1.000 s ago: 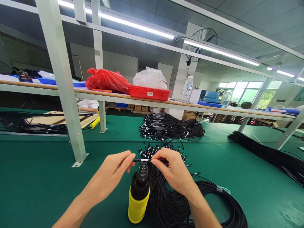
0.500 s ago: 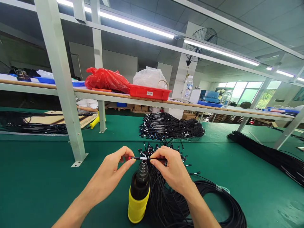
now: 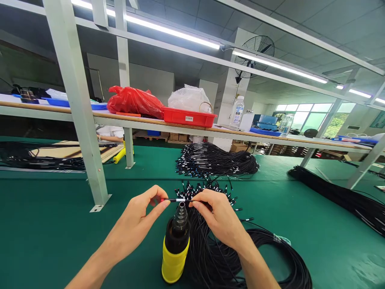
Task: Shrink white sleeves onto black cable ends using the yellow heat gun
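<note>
Between my two hands a thin black cable is stretched level, with a white sleeve near its middle and a red tip at the left. My left hand pinches the red-tipped end between thumb and fingers. On the other side of the white sleeve, my right hand pinches the cable. Just under the sleeve stands an upright yellow and black heat gun, its stepped metal nozzle pointing up. A heap of black cables with white-marked ends lies behind and beside it.
More black cable bundles lie at the back and at the right of the green table. A white metal post rises at left. The shelf above carries a red tray, a red bag and bottles.
Both hands still pinch the cable above the nozzle. My left hand and the white sleeve have shifted slightly left; the heat gun has not moved.
</note>
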A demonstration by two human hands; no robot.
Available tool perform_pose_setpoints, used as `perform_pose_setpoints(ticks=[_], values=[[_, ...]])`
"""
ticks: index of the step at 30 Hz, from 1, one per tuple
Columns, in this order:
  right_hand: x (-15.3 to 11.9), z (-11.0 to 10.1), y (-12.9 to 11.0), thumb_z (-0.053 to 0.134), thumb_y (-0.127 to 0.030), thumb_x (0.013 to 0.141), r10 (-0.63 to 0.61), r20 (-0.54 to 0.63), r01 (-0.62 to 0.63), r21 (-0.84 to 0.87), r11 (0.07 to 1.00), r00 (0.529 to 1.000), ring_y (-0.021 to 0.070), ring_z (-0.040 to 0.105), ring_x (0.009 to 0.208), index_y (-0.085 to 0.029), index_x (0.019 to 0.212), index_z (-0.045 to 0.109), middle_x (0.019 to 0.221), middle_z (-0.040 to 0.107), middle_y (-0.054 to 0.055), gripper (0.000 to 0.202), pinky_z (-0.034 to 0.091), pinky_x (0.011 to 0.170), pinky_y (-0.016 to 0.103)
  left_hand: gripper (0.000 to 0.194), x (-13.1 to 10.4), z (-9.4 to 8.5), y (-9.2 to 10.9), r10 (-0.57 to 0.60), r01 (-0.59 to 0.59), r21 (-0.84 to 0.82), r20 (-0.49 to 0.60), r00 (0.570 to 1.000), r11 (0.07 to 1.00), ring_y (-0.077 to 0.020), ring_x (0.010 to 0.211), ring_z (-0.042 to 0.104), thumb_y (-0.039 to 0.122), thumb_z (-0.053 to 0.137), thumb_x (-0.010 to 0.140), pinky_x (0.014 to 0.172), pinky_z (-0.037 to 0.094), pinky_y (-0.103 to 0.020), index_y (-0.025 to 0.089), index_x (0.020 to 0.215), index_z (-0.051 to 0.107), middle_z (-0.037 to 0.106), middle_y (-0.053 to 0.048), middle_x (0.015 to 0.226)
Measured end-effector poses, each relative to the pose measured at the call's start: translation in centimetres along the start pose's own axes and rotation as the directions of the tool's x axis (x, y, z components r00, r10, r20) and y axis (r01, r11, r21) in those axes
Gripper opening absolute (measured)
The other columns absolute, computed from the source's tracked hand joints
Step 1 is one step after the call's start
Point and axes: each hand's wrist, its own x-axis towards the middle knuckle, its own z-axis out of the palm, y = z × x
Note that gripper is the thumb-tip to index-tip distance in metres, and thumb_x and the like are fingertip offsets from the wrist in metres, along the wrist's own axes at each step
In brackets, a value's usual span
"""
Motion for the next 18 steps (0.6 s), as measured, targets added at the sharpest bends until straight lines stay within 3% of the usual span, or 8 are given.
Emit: perform_pose_setpoints(ticks=[9, 14, 18], values=[[-0.68, -0.37, -0.01, 0.054, -0.016, 0.095, 0.031, 0.028, -0.031, 0.002, 1.000, 0.999, 0.0134, 0.057, 0.073, -0.019, 0.085, 0.071, 0.081, 0.068, -0.001, 0.020, 0.037, 0.066, 0.024, 0.053, 0.25, 0.23, -0.30, -0.013, 0.012, 0.006, 0.084, 0.996, 1.000, -0.0147, 0.063, 0.046, 0.061, 0.028, 0.095, 0.060, 0.032, -0.026, 0.021, 0.066, 0.049, 0.050, 0.004, 0.065], [-0.47, -0.35, -0.05, 0.047, -0.017, 0.098, 0.032, 0.036, -0.032, 0.010, 0.999, 0.999, 0.0123, 0.057, 0.071, -0.018, 0.079, 0.068, 0.077, 0.067, -0.001, 0.028, 0.037, 0.066, 0.024, 0.051, 0.28, 0.28, -0.30, -0.019, 0.021, -0.018, 0.084, 0.996, 1.000, -0.0145, 0.063, 0.044, 0.061, 0.032, 0.094, 0.060, 0.032, -0.025, 0.021, 0.066, 0.047, 0.048, 0.004, 0.066], [-0.17, -0.01, 0.31, 0.053, -0.015, 0.095, 0.036, -0.003, -0.036, 0.020, 0.999, 0.999, 0.0120, 0.056, 0.069, -0.018, 0.076, 0.068, 0.074, 0.067, -0.002, 0.024, 0.036, 0.064, 0.024, 0.044, 0.18, 0.18, -0.29, -0.026, 0.027, -0.019, 0.075, 0.997, 0.999, -0.0150, 0.067, 0.043, 0.060, 0.037, 0.093, 0.062, 0.033, -0.025, 0.023, 0.073, 0.050, 0.050, 0.005, 0.069]])
